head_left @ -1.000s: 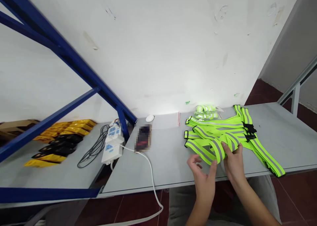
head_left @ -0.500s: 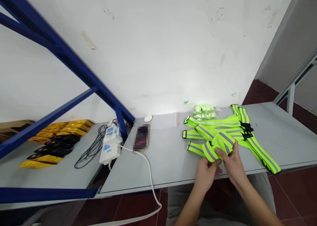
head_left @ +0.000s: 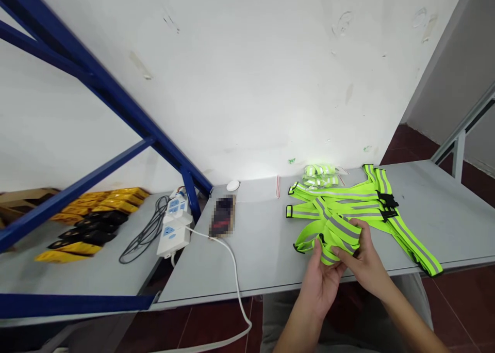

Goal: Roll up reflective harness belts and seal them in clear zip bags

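A neon-yellow reflective strap vest [head_left: 348, 208] with grey stripes and a black buckle lies spread on the grey table [head_left: 263, 250]. Both my hands hold a bunched part of its straps near the table's front edge. My left hand [head_left: 323, 278] cups the folded straps from below, fingers curled round them. My right hand [head_left: 365, 262] pinches the same bundle from the right, fingers closed on it. The rest of the vest trails to the right toward the table's edge.
A small packet of folded reflective bands [head_left: 320, 173] lies by the wall. A phone [head_left: 222, 216] charges on a white cable [head_left: 235, 270]. White power strips [head_left: 174, 226], black cords and yellow-black boxes [head_left: 88, 216] sit on the left shelf behind blue frame bars [head_left: 116, 105].
My left hand came from open beside the vest to closing under the straps. Both hands gathered the near straps into a bundle and drew it slightly toward me.
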